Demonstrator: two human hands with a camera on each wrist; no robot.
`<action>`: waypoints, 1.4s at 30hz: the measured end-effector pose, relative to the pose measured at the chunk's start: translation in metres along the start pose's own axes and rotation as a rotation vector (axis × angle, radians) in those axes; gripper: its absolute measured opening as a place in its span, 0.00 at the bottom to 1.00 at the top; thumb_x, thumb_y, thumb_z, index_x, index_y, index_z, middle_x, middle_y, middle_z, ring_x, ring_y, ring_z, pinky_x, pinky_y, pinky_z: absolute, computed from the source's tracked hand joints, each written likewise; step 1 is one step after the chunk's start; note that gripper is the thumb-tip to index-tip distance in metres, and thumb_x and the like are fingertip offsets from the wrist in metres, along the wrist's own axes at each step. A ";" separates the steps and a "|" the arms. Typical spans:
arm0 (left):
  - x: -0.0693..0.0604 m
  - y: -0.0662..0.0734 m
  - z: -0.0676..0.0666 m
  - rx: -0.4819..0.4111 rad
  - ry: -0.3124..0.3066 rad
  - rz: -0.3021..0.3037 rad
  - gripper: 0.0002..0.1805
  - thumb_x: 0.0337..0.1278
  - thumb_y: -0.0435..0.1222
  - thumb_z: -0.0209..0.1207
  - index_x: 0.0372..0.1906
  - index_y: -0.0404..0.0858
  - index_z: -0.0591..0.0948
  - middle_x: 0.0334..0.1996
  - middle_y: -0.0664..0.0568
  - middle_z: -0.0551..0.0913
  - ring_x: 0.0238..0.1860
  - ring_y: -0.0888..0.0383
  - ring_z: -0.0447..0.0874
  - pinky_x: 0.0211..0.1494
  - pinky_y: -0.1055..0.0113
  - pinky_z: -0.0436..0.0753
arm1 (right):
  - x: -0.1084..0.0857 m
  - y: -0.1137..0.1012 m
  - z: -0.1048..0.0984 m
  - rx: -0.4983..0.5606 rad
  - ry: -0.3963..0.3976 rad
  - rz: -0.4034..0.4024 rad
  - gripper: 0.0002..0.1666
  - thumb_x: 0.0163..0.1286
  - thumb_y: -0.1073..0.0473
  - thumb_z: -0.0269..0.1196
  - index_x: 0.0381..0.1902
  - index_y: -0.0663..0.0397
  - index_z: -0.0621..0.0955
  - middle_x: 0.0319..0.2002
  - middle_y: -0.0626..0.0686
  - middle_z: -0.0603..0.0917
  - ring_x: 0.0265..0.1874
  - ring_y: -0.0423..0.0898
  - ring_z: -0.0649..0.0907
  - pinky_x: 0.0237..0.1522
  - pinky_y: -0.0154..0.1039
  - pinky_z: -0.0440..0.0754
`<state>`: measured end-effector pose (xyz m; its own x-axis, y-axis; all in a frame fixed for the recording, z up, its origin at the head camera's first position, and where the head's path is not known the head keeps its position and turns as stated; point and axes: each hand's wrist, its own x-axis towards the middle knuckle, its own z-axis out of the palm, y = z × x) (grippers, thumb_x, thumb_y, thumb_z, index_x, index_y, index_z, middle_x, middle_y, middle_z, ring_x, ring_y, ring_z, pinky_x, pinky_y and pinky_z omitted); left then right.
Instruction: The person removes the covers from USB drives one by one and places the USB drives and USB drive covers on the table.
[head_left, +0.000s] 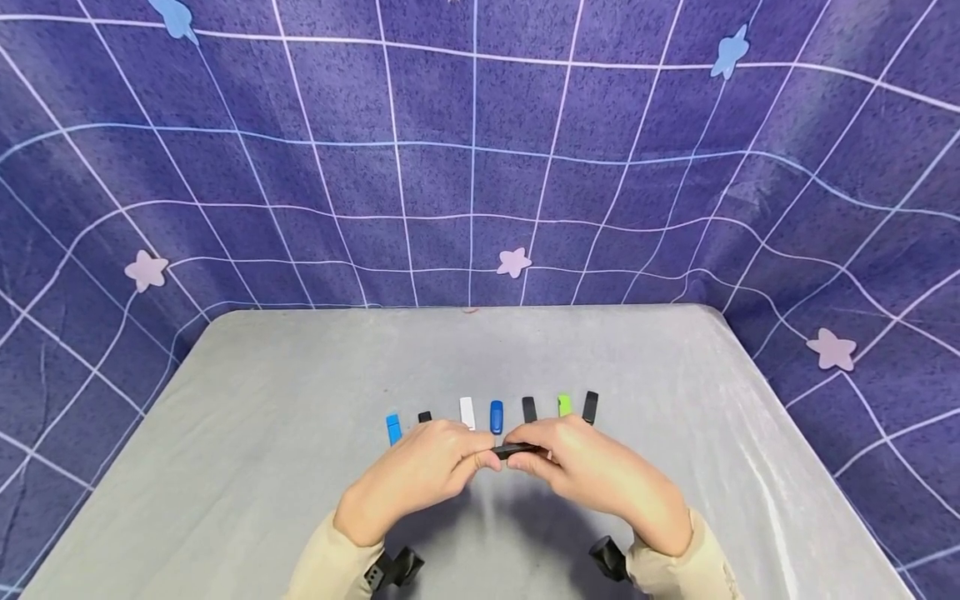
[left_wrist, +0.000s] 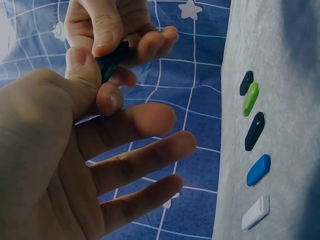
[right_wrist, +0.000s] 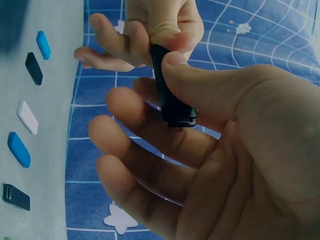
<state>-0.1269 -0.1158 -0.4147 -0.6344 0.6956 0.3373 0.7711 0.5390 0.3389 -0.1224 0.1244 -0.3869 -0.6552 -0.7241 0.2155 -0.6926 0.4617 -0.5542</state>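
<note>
A slim black USB stick (head_left: 517, 451) is held level above the table, between both hands. My left hand (head_left: 420, 467) pinches its left end with thumb and index finger. At the other end, my right hand (head_left: 600, 471) pinches it the same way. The right wrist view shows the stick's dark body (right_wrist: 175, 102) under the right thumb, its squared end uncovered. Seen from the left wrist, much of the stick (left_wrist: 114, 62) is hidden by fingertips. The left hand's other fingers extend away from it; those of the right are slightly bent.
Beyond the hands, a row of small sticks lies on the grey-covered table (head_left: 262, 417): light blue (head_left: 393, 428), black (head_left: 425, 416), white (head_left: 467, 412), blue (head_left: 497, 417), black (head_left: 529, 409), green (head_left: 564, 405) and black (head_left: 591, 407). A purple gridded curtain (head_left: 450, 183) surrounds the table.
</note>
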 end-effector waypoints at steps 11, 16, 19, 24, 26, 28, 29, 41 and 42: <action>0.001 -0.001 0.003 0.027 -0.011 -0.027 0.18 0.75 0.40 0.58 0.24 0.49 0.71 0.18 0.67 0.72 0.20 0.74 0.61 0.25 0.80 0.62 | 0.001 -0.001 0.003 -0.047 -0.011 -0.019 0.04 0.73 0.58 0.65 0.38 0.52 0.85 0.27 0.41 0.81 0.25 0.28 0.73 0.31 0.26 0.78; 0.000 0.000 0.001 0.002 -0.015 -0.055 0.23 0.75 0.52 0.54 0.21 0.50 0.66 0.17 0.69 0.59 0.19 0.74 0.58 0.25 0.79 0.60 | 0.002 -0.002 0.004 -0.069 0.000 -0.011 0.07 0.72 0.55 0.66 0.36 0.51 0.84 0.25 0.40 0.77 0.23 0.27 0.70 0.29 0.25 0.76; -0.001 0.002 0.002 0.000 -0.014 -0.084 0.23 0.73 0.57 0.53 0.22 0.52 0.69 0.17 0.69 0.57 0.20 0.73 0.57 0.25 0.78 0.60 | 0.001 -0.003 0.005 -0.051 -0.005 0.013 0.10 0.71 0.52 0.66 0.41 0.53 0.85 0.26 0.40 0.81 0.23 0.26 0.72 0.30 0.25 0.77; -0.001 0.004 0.005 0.009 -0.014 -0.101 0.17 0.73 0.56 0.54 0.29 0.53 0.76 0.17 0.69 0.60 0.19 0.73 0.58 0.24 0.77 0.62 | 0.000 -0.003 0.007 -0.012 -0.003 0.029 0.20 0.71 0.51 0.65 0.54 0.58 0.80 0.25 0.43 0.85 0.22 0.25 0.74 0.28 0.25 0.78; -0.001 0.005 0.005 -0.002 -0.022 -0.091 0.17 0.75 0.55 0.53 0.30 0.52 0.76 0.18 0.68 0.59 0.19 0.73 0.56 0.24 0.78 0.61 | 0.000 -0.002 0.008 -0.022 0.010 0.013 0.22 0.71 0.51 0.65 0.55 0.58 0.79 0.26 0.43 0.86 0.22 0.25 0.74 0.28 0.25 0.78; -0.001 0.006 0.005 -0.010 -0.033 -0.088 0.17 0.76 0.54 0.52 0.31 0.51 0.76 0.17 0.68 0.58 0.19 0.73 0.55 0.23 0.78 0.59 | 0.001 -0.003 0.008 -0.031 0.015 0.002 0.21 0.71 0.51 0.65 0.56 0.58 0.80 0.28 0.42 0.85 0.23 0.26 0.74 0.30 0.24 0.78; -0.001 0.006 0.006 -0.010 -0.034 -0.084 0.17 0.77 0.53 0.52 0.30 0.51 0.76 0.18 0.68 0.58 0.19 0.74 0.55 0.23 0.78 0.60 | 0.002 -0.003 0.008 -0.034 0.011 -0.001 0.19 0.71 0.51 0.65 0.54 0.56 0.81 0.28 0.41 0.84 0.24 0.26 0.73 0.31 0.24 0.78; 0.000 0.006 0.004 0.004 -0.003 -0.044 0.21 0.76 0.52 0.53 0.25 0.50 0.67 0.17 0.68 0.58 0.19 0.74 0.55 0.24 0.81 0.58 | 0.002 -0.005 0.005 -0.016 -0.053 0.056 0.10 0.77 0.62 0.61 0.31 0.48 0.78 0.25 0.39 0.76 0.24 0.29 0.71 0.30 0.27 0.75; 0.000 0.006 0.004 -0.006 -0.006 -0.045 0.21 0.75 0.52 0.53 0.24 0.50 0.67 0.18 0.68 0.57 0.19 0.75 0.55 0.24 0.81 0.57 | 0.002 -0.006 0.005 -0.017 -0.053 0.055 0.11 0.76 0.64 0.61 0.30 0.48 0.77 0.24 0.39 0.75 0.23 0.29 0.70 0.29 0.27 0.74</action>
<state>-0.1223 -0.1110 -0.4163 -0.6680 0.6735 0.3166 0.7416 0.5667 0.3591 -0.1184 0.1178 -0.3873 -0.6758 -0.7233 0.1416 -0.6611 0.5101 -0.5502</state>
